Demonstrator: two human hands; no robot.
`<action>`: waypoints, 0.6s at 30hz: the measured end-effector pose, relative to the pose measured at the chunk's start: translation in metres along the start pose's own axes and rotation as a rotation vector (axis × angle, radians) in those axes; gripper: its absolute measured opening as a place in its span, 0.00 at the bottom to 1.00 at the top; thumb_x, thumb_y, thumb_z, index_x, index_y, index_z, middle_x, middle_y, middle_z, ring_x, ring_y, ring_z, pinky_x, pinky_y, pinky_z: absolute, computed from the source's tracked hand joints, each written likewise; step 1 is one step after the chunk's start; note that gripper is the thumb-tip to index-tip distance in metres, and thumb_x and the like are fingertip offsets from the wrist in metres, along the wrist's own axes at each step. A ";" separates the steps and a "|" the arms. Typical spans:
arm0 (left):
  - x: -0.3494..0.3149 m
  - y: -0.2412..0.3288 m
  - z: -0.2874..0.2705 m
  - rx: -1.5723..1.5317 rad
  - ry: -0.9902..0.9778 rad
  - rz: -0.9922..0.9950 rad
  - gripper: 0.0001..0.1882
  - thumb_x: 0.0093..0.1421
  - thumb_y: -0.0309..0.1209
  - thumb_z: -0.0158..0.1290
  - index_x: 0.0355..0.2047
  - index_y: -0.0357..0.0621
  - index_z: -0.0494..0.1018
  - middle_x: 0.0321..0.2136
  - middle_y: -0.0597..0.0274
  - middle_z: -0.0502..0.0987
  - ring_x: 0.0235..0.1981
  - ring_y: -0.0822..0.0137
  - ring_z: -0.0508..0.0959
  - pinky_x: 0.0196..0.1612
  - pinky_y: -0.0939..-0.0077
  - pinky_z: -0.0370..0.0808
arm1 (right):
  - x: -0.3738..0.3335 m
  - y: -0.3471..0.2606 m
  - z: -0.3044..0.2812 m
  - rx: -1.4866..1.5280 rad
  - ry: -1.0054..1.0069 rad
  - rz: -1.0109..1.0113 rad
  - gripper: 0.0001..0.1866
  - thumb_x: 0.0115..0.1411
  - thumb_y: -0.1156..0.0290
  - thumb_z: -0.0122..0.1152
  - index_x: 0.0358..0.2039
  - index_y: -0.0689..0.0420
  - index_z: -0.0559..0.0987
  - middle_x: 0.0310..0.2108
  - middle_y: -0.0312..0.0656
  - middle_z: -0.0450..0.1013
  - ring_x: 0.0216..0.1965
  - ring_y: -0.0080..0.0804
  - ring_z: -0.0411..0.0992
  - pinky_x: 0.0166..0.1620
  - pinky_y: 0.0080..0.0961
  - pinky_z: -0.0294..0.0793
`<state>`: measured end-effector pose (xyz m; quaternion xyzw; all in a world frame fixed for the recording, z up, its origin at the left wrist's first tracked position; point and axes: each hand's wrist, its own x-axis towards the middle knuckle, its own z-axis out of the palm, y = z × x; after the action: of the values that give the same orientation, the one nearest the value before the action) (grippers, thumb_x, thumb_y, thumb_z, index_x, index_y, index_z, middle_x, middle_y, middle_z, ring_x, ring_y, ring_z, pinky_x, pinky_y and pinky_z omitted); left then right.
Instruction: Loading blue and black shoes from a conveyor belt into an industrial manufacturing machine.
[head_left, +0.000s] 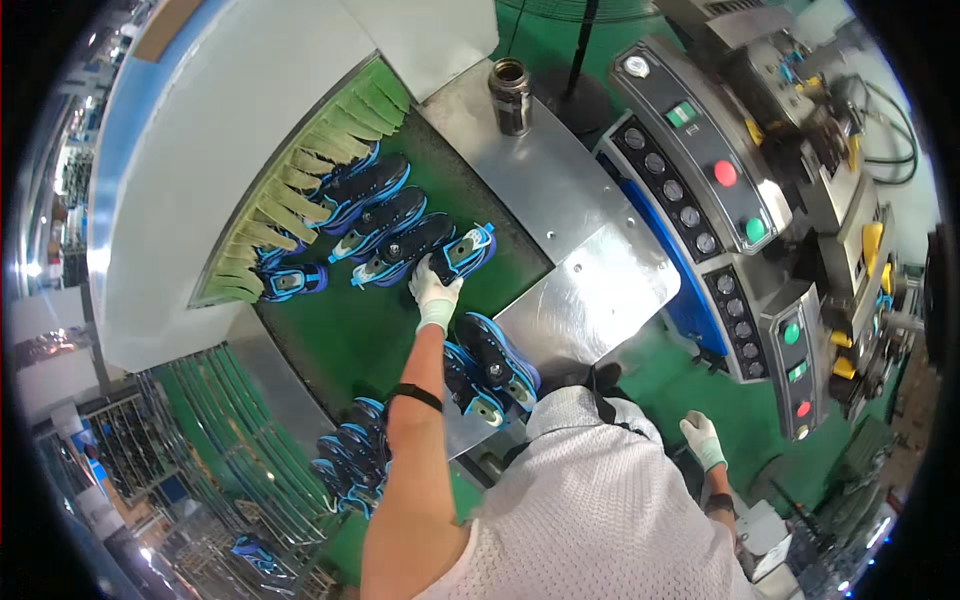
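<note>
My left hand (436,298), in a white glove, reaches forward over the green belt (345,340). Its fingers close on the near end of a black shoe with blue trim (466,253), which lies tilted at the right end of a row. Beside it are more black and blue shoes (405,248), several of them reaching back under the green flap curtain (335,150). A pair of similar shoes (495,360) sits nearer to me, right of my left forearm. My right hand (703,440), also gloved, hangs low at my right side, fingers loosely bent, with nothing seen in it.
A dark metal can (511,97) stands on the steel table (570,200). Control panels with buttons and gauges (690,150) rise at right. More shoes (350,455) are at lower left, near a metal-tube rack (235,430). A white machine housing (230,130) borders the belt.
</note>
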<state>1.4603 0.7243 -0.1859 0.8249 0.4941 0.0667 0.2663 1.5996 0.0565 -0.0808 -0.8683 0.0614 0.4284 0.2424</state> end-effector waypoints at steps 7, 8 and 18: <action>0.011 -0.002 -0.007 -0.156 -0.066 0.110 0.34 0.36 0.35 0.75 0.45 0.46 0.74 0.44 0.54 0.77 0.48 0.49 0.76 0.56 0.53 0.69 | 0.026 -0.217 0.017 -0.148 -0.006 -0.572 0.30 0.60 0.66 0.65 0.59 0.67 0.70 0.56 0.59 0.72 0.59 0.49 0.72 0.61 0.36 0.70; 0.007 0.030 -0.026 -0.114 -0.138 0.167 0.32 0.36 0.34 0.75 0.43 0.45 0.75 0.43 0.53 0.77 0.47 0.48 0.76 0.53 0.54 0.71 | 0.018 -0.265 0.022 -0.170 -0.016 -0.687 0.31 0.59 0.67 0.66 0.60 0.67 0.69 0.56 0.59 0.72 0.59 0.51 0.71 0.61 0.36 0.69; -0.062 0.247 -0.086 -0.033 -0.601 0.952 0.25 0.46 0.27 0.63 0.47 0.43 0.71 0.44 0.52 0.75 0.53 0.48 0.73 0.67 0.50 0.60 | 0.027 -0.398 0.037 -0.386 -0.235 -1.020 0.35 0.49 0.60 0.70 0.56 0.61 0.72 0.48 0.57 0.76 0.50 0.49 0.76 0.53 0.38 0.75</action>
<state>1.5901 0.6125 0.0216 0.9353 -0.0314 -0.0504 0.3487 1.7153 0.4253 0.0257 -0.7631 -0.4735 0.3544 0.2606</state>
